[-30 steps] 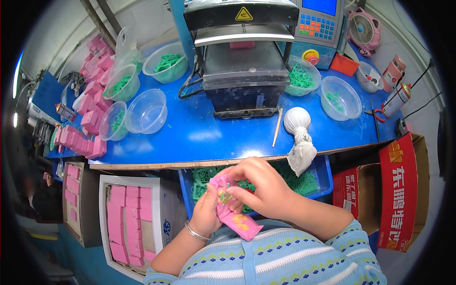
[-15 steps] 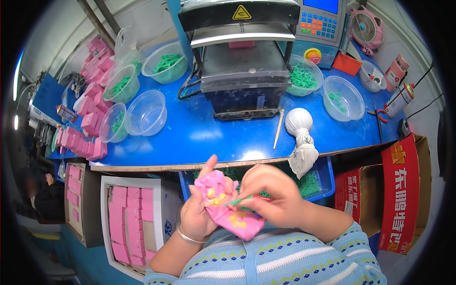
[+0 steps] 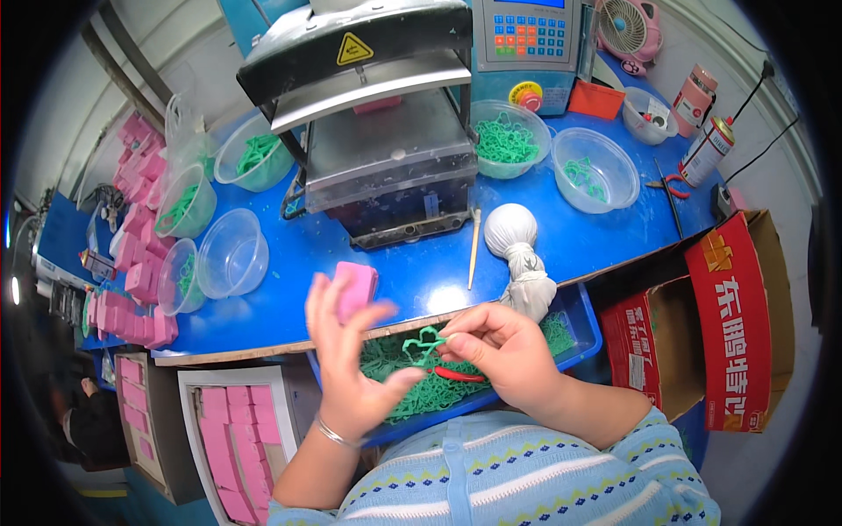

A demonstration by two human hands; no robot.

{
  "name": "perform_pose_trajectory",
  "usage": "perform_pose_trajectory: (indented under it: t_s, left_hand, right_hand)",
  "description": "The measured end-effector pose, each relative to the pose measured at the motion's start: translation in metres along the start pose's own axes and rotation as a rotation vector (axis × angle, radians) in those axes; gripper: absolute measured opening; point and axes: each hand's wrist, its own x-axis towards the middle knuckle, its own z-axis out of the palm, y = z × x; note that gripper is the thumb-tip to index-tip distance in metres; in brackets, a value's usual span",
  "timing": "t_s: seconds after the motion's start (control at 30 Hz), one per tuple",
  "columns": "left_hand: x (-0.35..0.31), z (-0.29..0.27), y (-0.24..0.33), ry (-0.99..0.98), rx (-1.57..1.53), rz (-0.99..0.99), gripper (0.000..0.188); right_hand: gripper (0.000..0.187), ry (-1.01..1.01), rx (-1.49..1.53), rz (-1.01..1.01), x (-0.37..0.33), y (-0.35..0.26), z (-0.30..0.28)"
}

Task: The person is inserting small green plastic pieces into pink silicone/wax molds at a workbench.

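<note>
My left hand point(image 3: 351, 368) is open, its fingers spread and slightly blurred. Just behind its fingers, a pink block point(image 3: 357, 291) rests at the table's front edge, partly covered by them. Between thumb and forefinger, my right hand point(image 3: 504, 351) pinches a thin green looped rubbery piece point(image 3: 424, 344), which reaches toward the left palm. Below the right fingers a slim red tool point(image 3: 459, 375) shows; whether that hand also holds it, I cannot tell. Under both hands sits a blue tray point(image 3: 586, 326) heaped with similar green strands point(image 3: 421, 399).
A black press machine point(image 3: 377, 167) stands on the blue table point(image 3: 307, 307). Clear plastic bowls point(image 3: 232, 254) flank it, several with green pieces. A white wrapped ball point(image 3: 511, 230) and a wooden stick point(image 3: 474, 250) lie nearby. Red cartons point(image 3: 737, 324) stand right; boxed pink blocks point(image 3: 237, 430) stand left.
The pink piece with yellow patches has left my left hand, which has opened; a pink block now sits at the table edge. My right hand now holds the green piece clear. The view has shifted.
</note>
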Motion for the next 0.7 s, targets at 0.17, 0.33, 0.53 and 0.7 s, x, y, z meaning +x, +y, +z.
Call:
perform_pose_trajectory:
  t_s: [0.17,0.33,0.53,0.7]
  left_hand:
    - [-0.01,0.014,0.007,0.038,-0.211,-0.059,0.016]
    - [-0.019,0.016,0.021,0.097,0.137,0.137,0.014]
    - [-0.034,0.021,0.019,0.278,0.4,0.403,0.015]
    - [-0.031,0.015,0.017,0.165,-0.02,0.187,0.016]
  right_hand:
    - [0.015,0.022,-0.786,-0.572,-0.001,-0.005,-0.002]
    - [0.017,0.088,-1.002,-0.758,-0.007,-0.002,-0.005]
    - [0.011,0.124,-1.099,-0.616,-0.013,0.0,-0.002]
    - [0.015,-0.074,-0.991,-0.437,-0.012,-0.006,-0.005]
